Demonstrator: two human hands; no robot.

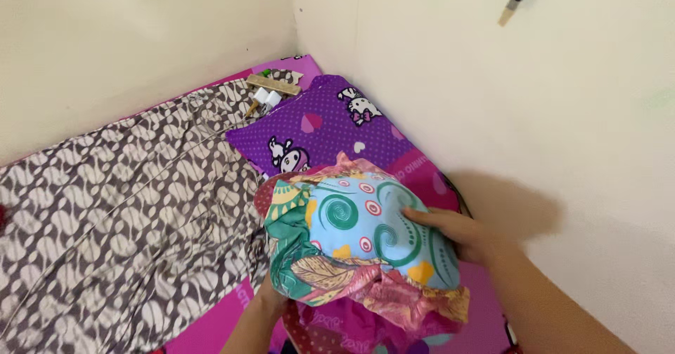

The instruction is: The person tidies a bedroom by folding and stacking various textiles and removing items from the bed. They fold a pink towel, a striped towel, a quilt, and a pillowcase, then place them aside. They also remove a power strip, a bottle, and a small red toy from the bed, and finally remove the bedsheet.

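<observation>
I hold a colourful pillow [351, 234] with light blue, green and pink swirl patterns above the pink bed sheet. My right hand [450, 231] lies flat on the pillow's right side, fingers pressed into the cover. Under the pillow's lower left edge is my left hand [271, 299], mostly hidden by the fabric and gripping it from below. The pillow's frilled pink edge hangs down between my arms.
A purple pillow [316, 129] with cartoon animal prints lies in the corner behind. A grey and white patterned cloth [119, 206] covers the bed's left part. Small white objects and a wooden piece [271, 90] sit by the corner. Cream walls close the back and right.
</observation>
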